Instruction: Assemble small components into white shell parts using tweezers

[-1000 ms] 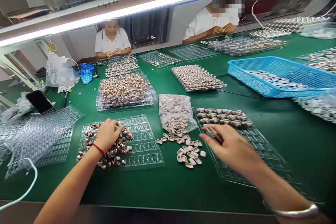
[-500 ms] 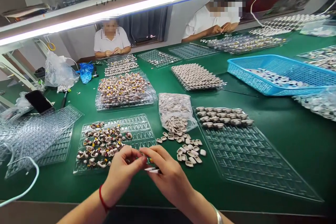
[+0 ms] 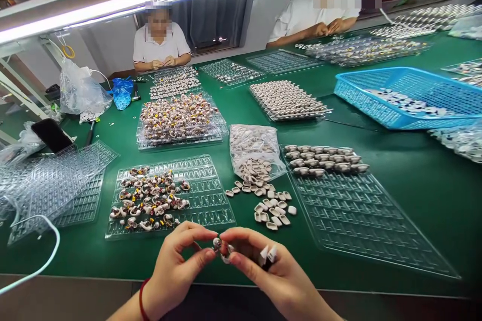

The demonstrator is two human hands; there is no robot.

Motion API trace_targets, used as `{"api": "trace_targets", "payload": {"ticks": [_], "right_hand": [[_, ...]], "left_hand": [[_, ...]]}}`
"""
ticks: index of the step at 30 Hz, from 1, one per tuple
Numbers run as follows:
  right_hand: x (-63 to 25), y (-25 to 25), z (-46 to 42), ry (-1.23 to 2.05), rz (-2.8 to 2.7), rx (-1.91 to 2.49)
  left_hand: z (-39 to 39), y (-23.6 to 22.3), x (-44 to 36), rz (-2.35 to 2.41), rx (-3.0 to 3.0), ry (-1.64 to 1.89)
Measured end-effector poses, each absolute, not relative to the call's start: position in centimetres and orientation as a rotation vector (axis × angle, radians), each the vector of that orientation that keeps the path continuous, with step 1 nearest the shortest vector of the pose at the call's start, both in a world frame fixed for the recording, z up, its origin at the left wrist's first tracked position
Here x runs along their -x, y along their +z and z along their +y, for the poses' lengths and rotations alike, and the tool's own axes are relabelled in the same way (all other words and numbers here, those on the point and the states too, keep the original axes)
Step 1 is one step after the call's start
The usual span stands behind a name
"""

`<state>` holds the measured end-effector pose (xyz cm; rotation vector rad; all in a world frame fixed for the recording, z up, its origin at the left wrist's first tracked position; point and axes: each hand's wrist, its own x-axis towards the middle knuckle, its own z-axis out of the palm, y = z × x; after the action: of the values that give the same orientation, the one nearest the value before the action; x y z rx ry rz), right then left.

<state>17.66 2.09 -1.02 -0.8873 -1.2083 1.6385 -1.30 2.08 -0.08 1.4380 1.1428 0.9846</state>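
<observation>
Just over the near edge of the table, my left hand pinches a small earbud part with a round silvery end. My right hand is closed on the same part from the other side, thumb and forefinger together. Tucked in the right hand's fingers is a dark tool with two pale pointed tips, which looks like tweezers. Beyond my left hand, similar earbud parts with yellow and dark pieces lie in a clear tray. Beige oval shells are scattered beyond my right hand.
An open bag of shells lies mid-table. At right a clear tray has filled rows at its far end. A blue basket, stacked trays, a phone and two co-workers are farther off.
My hands have come lower and slightly right, and the pinched part now shows between the fingertips. The pale tool tips in my right hand have swung from pointing left to pointing up.
</observation>
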Motion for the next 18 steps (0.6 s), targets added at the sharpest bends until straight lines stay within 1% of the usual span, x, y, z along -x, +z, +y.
{"api": "trace_targets", "payload": {"ticks": [3, 7, 14, 18], "right_hand": [[-17.7, -1.3, 1.8, 1.698, -1.119, 0.869], [-17.8, -1.7, 1.8, 1.720, -1.145, 0.860], [-17.9, -2.1, 1.5, 1.673, -1.149, 0.900], [-18.0, -2.1, 1.5, 1.649, -1.192, 0.910]], "left_hand": [[2.1, 0.0, 1.4, 1.087, -1.364, 0.940], [2.2, 0.1, 1.5, 1.065, -1.273, 0.902], [2.2, 0.3, 1.5, 0.916, -0.982, 0.816], [2.1, 0.3, 1.4, 0.985, -1.091, 0.845]]}}
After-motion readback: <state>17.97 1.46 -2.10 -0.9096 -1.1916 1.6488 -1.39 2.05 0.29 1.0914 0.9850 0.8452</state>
